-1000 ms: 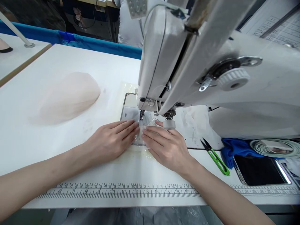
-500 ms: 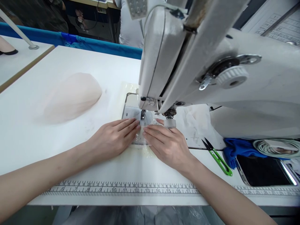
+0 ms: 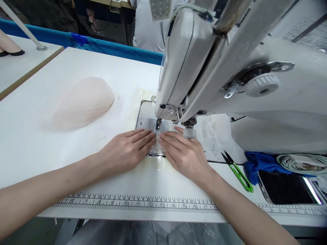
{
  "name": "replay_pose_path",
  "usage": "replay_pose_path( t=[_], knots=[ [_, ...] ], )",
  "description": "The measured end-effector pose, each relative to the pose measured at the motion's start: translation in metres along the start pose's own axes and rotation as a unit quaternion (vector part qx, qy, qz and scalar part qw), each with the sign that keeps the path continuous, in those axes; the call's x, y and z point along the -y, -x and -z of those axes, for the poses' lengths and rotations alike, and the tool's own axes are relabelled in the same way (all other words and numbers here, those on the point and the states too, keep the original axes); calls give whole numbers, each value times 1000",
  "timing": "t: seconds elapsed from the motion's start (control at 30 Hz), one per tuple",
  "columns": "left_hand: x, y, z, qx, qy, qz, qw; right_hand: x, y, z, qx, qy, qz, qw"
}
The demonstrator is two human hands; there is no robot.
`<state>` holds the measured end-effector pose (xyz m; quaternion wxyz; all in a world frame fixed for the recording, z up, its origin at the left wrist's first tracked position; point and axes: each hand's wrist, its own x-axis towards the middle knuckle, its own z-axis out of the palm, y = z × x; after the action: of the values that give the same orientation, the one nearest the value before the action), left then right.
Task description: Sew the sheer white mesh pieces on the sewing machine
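Observation:
My left hand (image 3: 130, 147) lies flat with outstretched fingers at the left of the metal needle plate (image 3: 146, 122) of a sewing machine (image 3: 178, 58). On the other side, my right hand (image 3: 185, 154) also rests flat, its fingertips pointing toward the presser foot (image 3: 158, 124). A narrow gap separates the two sets of fingertips just in front of the foot. Something thin and see-through glints in that gap, but I cannot make out its edges. A pale, sheer rounded piece of fabric (image 3: 84, 100) lies on the table to the left.
Green thread snips (image 3: 240, 176), a phone (image 3: 288, 187), a blue cloth (image 3: 255, 163) and a coiled cable (image 3: 301, 161) lie at the right. A printed ruler (image 3: 143, 203) runs along the table's front edge. Beyond the blue fabric trough (image 3: 112, 49), a person in white (image 3: 146, 27) is partly visible.
The whole view has shifted slightly, with the machine and hands appearing a little further right. Both hands keep about the same flat placement beside the presser foot.

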<state>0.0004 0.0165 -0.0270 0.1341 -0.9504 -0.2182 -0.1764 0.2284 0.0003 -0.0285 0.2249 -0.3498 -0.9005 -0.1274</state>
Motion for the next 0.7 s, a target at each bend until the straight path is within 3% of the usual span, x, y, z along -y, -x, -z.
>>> replay_pose_path(
  t=[0.47, 0.7],
  knots=[
    [-1, 0, 3, -1, -7, 4, 1000, 7, 1, 4, -16, -10, 5, 1000],
    [5, -5, -3, 0, 4, 41, 999, 4, -2, -1, -6, -4, -17, 1000]
  ],
)
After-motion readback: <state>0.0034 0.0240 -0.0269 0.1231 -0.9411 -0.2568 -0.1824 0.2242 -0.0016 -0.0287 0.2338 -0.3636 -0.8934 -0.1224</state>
